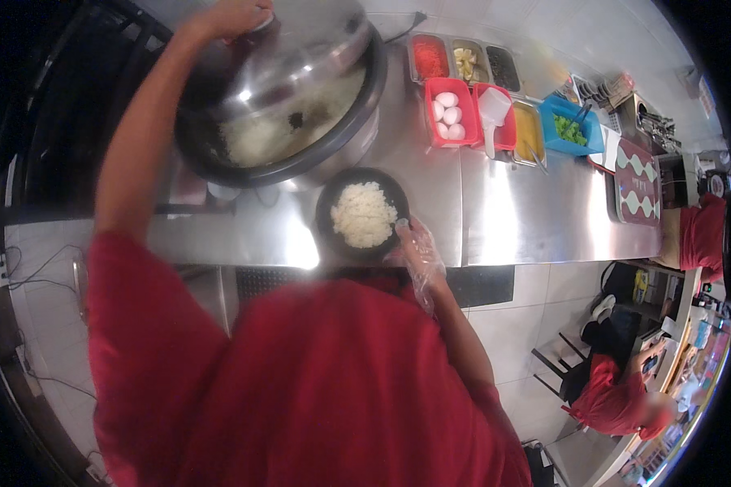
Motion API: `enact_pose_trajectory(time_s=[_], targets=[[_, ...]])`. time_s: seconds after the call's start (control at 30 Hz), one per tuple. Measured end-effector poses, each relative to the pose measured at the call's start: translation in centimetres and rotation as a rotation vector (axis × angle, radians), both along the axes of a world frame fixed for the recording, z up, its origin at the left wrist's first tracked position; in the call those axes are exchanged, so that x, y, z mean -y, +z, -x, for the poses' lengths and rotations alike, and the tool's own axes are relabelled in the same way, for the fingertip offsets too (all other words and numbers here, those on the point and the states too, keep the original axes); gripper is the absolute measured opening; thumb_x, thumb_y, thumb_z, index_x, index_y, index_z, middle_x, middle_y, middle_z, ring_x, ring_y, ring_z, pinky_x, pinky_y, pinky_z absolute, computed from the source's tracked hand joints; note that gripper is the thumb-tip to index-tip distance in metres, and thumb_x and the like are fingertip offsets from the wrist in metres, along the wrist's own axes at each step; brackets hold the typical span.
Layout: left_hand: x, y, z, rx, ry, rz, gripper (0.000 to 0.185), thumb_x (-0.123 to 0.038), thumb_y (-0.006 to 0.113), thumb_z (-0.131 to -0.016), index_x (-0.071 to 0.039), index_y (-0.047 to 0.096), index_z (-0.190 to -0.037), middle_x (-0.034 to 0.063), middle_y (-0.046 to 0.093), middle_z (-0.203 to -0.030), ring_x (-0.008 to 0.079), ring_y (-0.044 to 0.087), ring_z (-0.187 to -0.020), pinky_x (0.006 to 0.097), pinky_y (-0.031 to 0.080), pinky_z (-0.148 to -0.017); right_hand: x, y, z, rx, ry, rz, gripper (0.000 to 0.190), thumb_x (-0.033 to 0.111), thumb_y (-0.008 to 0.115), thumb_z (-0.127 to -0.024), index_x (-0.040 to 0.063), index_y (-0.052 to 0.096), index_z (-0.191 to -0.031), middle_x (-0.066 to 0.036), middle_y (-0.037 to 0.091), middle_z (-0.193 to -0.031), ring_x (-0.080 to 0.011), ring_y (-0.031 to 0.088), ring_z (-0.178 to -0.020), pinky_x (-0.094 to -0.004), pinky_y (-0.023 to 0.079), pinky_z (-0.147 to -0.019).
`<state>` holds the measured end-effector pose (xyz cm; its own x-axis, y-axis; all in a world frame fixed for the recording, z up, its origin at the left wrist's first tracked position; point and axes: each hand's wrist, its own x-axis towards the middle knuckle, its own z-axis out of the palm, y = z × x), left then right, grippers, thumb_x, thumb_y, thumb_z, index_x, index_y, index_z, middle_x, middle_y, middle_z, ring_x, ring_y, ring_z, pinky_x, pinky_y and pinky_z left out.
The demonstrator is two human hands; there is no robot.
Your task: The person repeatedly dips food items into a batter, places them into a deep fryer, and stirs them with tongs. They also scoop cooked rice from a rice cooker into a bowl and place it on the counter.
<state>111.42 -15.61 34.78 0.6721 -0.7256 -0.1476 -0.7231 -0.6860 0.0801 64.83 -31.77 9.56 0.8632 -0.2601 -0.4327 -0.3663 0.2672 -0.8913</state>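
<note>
My left hand (234, 19), bare, grips the knob of a shiny metal lid (317, 58). The lid is tilted over a large round pot (374, 91) with a thick dark rim, baring part of the cooked rice (262, 143) inside. A small dark patch shows amid that rice, but I cannot tell what it is. In a clear plastic glove, my right hand (420, 246) holds the right side of a black bowl (328, 228). White rice (364, 214) is heaped in the bowl, which is at the front of the steel counter (429, 201), just before my body.
Metal pans of shredded orange-red food (428, 58) and other ingredients line the back. Nearer are a red bin of eggs (449, 112), a white scoop (493, 109), a yellow-liquid pan (527, 131) and a blue bin (563, 131) of greens. A seated person (615, 389) is at right.
</note>
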Motion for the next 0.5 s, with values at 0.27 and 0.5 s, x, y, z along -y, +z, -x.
enact_pose_trajectory(time_s=[0.27,0.5], targets=[[-5.4,-4.1,8.7,0.326,-0.117,0.335,0.028,-0.022,0.055,-0.095,-0.008,0.068,-0.116,0.0239,0.063,-0.092,0.0415,0.056,-0.092,0.0472,0.046,-0.088,-0.1,0.2,-1.1,-0.231,0.002,-0.303,0.041,0.018,0.049,-0.099,-0.006,0.041,-0.131,-0.021,0.058,-0.117,-0.0298,0.066,-0.088,-0.0399,0.062,-0.069],[-4.9,-3.4,10.7,0.368,-0.018,0.305,0.028,-0.023,0.05,-0.096,-0.008,0.068,-0.113,0.0256,0.063,-0.096,0.0406,0.055,-0.099,0.0459,0.047,-0.091,1.0,-2.6,-0.1,-0.224,0.025,-0.549,0.039,0.006,0.048,-0.096,-0.015,0.04,-0.128,-0.024,0.051,-0.128,-0.0345,0.065,-0.096,-0.0444,0.063,-0.074]])
